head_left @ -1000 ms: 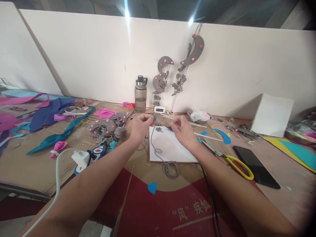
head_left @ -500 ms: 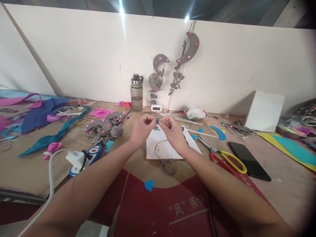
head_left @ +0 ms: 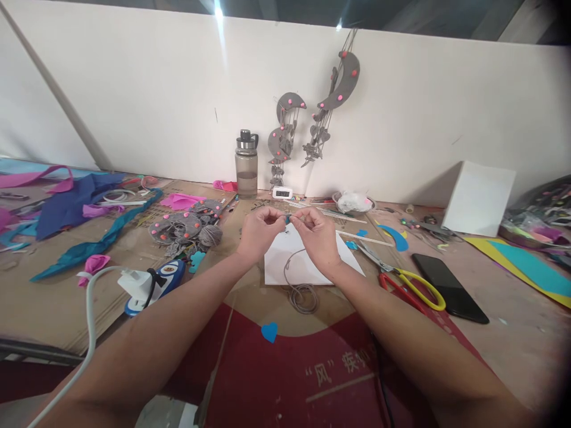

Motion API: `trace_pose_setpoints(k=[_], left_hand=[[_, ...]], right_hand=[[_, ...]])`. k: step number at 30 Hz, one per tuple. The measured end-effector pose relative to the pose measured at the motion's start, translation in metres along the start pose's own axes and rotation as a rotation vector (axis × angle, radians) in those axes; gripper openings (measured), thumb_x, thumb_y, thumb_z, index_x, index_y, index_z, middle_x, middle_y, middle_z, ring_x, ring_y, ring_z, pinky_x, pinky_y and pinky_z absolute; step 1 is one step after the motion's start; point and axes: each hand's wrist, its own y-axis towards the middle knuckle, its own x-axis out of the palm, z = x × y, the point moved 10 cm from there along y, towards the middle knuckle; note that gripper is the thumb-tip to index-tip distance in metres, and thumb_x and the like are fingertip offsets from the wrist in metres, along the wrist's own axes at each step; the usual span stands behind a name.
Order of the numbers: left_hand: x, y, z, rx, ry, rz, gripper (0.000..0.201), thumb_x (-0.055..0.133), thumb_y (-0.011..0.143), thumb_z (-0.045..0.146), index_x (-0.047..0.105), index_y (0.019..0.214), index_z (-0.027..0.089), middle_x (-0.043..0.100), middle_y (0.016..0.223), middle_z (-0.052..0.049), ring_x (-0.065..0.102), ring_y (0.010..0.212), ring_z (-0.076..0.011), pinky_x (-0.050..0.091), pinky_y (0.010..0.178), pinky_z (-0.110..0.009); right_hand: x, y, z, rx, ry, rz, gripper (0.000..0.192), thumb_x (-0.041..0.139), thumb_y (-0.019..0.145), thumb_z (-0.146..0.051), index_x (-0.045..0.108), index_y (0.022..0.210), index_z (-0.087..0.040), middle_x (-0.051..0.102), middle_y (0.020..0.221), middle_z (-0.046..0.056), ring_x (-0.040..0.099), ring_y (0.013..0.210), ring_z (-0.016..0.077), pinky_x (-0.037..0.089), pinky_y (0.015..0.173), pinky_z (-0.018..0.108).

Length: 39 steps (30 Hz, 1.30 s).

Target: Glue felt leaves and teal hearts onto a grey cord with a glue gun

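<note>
My left hand (head_left: 259, 230) and my right hand (head_left: 316, 234) meet above a white sheet (head_left: 307, 263), fingertips pinched together on a small blue bead (head_left: 287, 220) and the end of a grey cord (head_left: 300, 289). The cord hangs down from the fingers and ends in a loose coil on the cardboard in front of the sheet. A blue foam heart (head_left: 269, 331) lies nearer to me on the red mat.
Grey felt moons with pink dots (head_left: 187, 227) lie left of my hands; two more hang on the white wall (head_left: 312, 113). A water bottle (head_left: 247, 164), yellow-handled scissors (head_left: 404, 279), a black phone (head_left: 448, 287), a white box (head_left: 479, 199) and a glue gun (head_left: 154, 284) surround the sheet.
My right hand moved left from the sheet's far edge to meet my left hand. Both now pinch the bead and cord together. The camera view dropped slightly.
</note>
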Motion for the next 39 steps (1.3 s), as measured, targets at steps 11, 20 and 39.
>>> trace_pose_setpoints(k=[11,20,39], left_hand=[[0.005,-0.001,-0.001,0.011,-0.045,-0.035,0.012,0.062,0.071,0.028,0.064,0.073,0.016,0.062,0.064,0.0,0.053,0.059,-0.0104,0.041,0.056,-0.022],[0.019,0.005,-0.009,-0.014,-0.138,-0.214,0.02,0.063,0.075,0.034,0.066,0.081,0.016,0.06,0.06,0.001,0.048,0.053,-0.0085,0.038,0.052,-0.021],[0.019,0.004,0.009,0.137,0.306,-0.287,0.012,0.06,0.074,0.026,0.069,0.073,0.019,0.067,0.063,-0.001,0.055,0.055,-0.0109,0.041,0.052,-0.021]], right_hand=[[-0.002,-0.001,0.004,0.042,-0.069,0.033,0.013,0.058,0.08,-0.033,0.056,0.074,-0.022,0.03,0.056,-0.007,0.031,0.054,0.0099,0.026,0.053,0.023],[0.001,0.007,0.018,0.145,0.055,-0.037,0.018,0.059,0.077,-0.037,0.065,0.078,-0.019,0.038,0.053,-0.007,0.032,0.05,0.0095,0.026,0.05,0.024],[0.008,0.001,0.002,-0.131,-0.357,-0.133,0.014,0.055,0.084,-0.03,0.066,0.082,-0.023,0.067,0.075,0.0,0.057,0.067,0.0156,0.039,0.065,0.027]])
